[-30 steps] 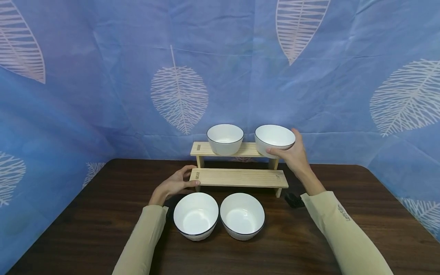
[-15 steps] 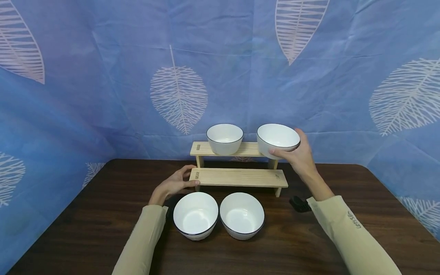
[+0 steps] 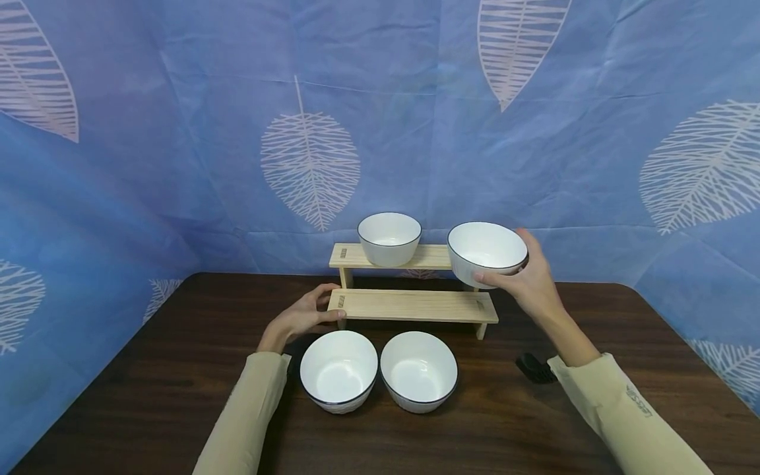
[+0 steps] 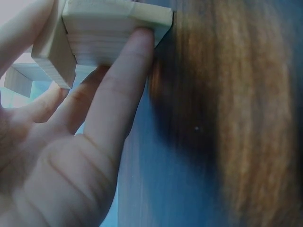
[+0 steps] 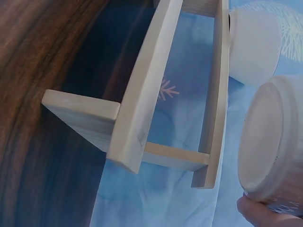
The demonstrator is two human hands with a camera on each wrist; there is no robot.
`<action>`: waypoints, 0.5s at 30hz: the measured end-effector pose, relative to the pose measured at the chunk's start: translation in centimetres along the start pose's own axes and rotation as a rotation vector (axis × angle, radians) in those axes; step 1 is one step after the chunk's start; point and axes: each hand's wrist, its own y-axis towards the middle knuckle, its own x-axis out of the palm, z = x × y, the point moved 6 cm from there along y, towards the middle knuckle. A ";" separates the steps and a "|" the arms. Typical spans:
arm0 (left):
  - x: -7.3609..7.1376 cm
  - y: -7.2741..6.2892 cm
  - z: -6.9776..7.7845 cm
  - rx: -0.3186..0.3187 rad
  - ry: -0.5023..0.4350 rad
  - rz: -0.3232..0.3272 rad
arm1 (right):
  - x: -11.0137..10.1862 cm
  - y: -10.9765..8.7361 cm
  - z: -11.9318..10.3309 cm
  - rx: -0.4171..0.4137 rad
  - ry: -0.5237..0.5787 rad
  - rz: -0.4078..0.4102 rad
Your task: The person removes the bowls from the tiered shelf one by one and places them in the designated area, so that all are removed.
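Note:
My right hand (image 3: 530, 282) grips a white, dark-rimmed bowl (image 3: 487, 245) by its right side, thumb in front. In the right wrist view the bowl's round base (image 5: 262, 142) shows, apart from the shelf boards. Another such bowl (image 3: 389, 241) sits on the upper board of a two-tier wooden rack (image 3: 415, 305). At the rack's left end my left hand (image 3: 303, 313) holds the lower tier. Seen from the left wrist, its thumb (image 4: 120, 90) presses the pale wood (image 4: 102, 38), with other fingers behind. The rack's lower board bears nothing.
Two more white bowls, a left one (image 3: 338, 369) and a right one (image 3: 419, 371), stand side by side before the rack on the dark wooden table (image 3: 475, 429). A black object (image 3: 536, 368) shows by the right sleeve. Blue leaf-patterned cloth (image 3: 392, 152) hangs behind.
The right hand has moved the bowl off the upper board, rightward and then down toward the person. The left hand stays on the rack; the other bowls have not moved.

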 end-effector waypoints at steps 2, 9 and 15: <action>0.0 0.0 0.0 0.003 0.003 -0.001 | -0.1 -0.2 0.1 -0.003 -0.009 0.000; 0.0 0.0 0.0 -0.007 -0.014 0.010 | -0.7 -1.0 0.3 0.014 -0.045 -0.008; 0.1 -0.1 0.1 -0.002 -0.015 0.003 | -1.2 -1.6 0.3 0.030 -0.069 -0.015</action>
